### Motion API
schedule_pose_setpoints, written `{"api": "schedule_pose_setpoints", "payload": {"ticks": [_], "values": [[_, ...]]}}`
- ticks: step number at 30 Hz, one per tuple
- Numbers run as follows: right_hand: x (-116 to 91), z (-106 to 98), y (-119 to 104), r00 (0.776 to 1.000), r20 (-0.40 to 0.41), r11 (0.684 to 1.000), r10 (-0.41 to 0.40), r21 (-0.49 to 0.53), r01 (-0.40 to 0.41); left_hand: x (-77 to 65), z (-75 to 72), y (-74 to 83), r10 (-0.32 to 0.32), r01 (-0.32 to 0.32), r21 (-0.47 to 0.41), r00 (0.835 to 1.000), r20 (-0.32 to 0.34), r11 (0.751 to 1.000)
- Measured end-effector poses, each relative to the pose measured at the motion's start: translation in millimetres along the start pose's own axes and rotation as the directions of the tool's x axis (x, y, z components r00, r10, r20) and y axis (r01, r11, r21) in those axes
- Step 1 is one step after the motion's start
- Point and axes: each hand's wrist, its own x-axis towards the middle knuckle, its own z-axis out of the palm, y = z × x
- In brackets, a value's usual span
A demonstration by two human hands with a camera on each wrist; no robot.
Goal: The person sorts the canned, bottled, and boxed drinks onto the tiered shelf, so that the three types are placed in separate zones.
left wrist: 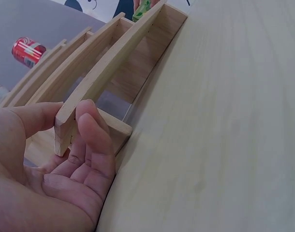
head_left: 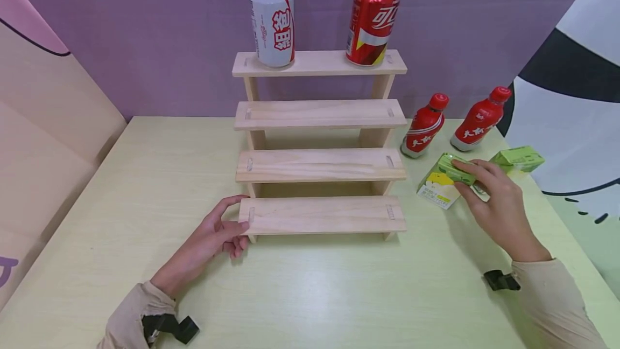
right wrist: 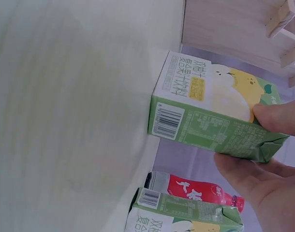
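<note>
My left hand (head_left: pixel 213 236) grips the left end of the lowest board of a four-step wooden display rack (head_left: pixel 322 217). In the left wrist view, the thumb and fingers lie on either side of that board end (left wrist: pixel 65 121). To the right of the rack, my right hand (head_left: pixel 499 206) holds a green and white juice carton (head_left: pixel 439 186) by its top, thumb on one side and fingers on the other. The right wrist view shows the carton (right wrist: pixel 205 106) with its base right at the tabletop. A second green carton (head_left: pixel 519 158) stands beyond the right hand.
A white can (head_left: pixel 273 23) and a red cola can (head_left: pixel 374 20) stand on the rack's top step. Two red-capped bottles (head_left: pixel 423 127) (head_left: pixel 480 120) stand behind the cartons. A purple backdrop (head_left: pixel 184 42) rises behind the pale table (head_left: pixel 310 290).
</note>
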Motion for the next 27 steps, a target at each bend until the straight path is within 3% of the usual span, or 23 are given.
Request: {"api": "schedule_pose_setpoints", "payload": {"ticks": [27], "values": [[9,-13,-29,0.985,-0.119,0.992,-0.126,-0.037,0.122,0.4,-0.9,-2.1,0.011,-0.01,-0.005,1.0,0.009,1.0]]}}
